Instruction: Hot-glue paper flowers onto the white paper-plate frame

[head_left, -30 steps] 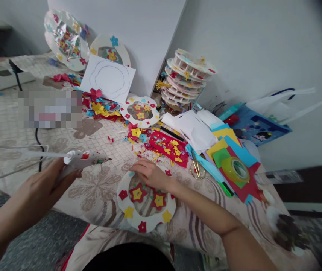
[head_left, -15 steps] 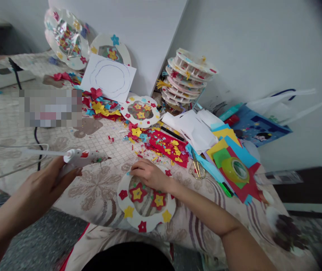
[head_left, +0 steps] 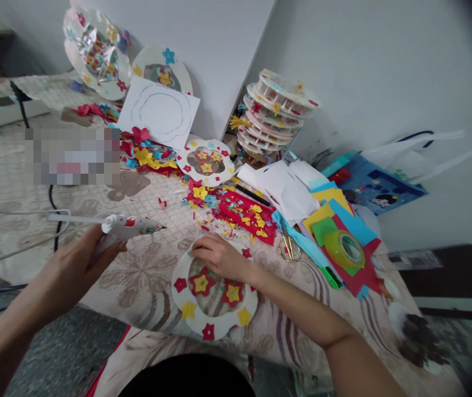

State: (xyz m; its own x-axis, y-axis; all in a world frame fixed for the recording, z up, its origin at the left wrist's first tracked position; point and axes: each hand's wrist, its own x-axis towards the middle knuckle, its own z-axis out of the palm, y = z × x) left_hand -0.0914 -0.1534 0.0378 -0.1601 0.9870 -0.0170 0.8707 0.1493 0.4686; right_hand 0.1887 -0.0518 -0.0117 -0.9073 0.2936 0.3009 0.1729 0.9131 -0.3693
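Note:
My left hand (head_left: 79, 255) is closed round the grip of a white hot glue gun (head_left: 126, 229), a glue stick poking from its back and its nozzle pointing right above the cloth. At the table's front lies a white scalloped ring (head_left: 179, 304) with red and yellow paper stars around it and red-and-yellow flowers across its see-through middle. My right hand (head_left: 218, 255) rests on the ring's far edge, fingers together and bent downward. A speck of blue shows by the fingertips; what lies under them is hidden.
Paper scraps and a smaller decorated ring (head_left: 228, 175) lie beyond. Gold-handled scissors (head_left: 289, 249), coloured paper (head_left: 370, 267) and a yellow tape roll (head_left: 344, 249) sit to the right. Behind stands a tiered white paper model (head_left: 273, 118). A black cord (head_left: 56, 231) crosses the left side.
My left hand has shifted a little to the right with the glue gun, closer to the ring. The right hand and the ring have stayed in place.

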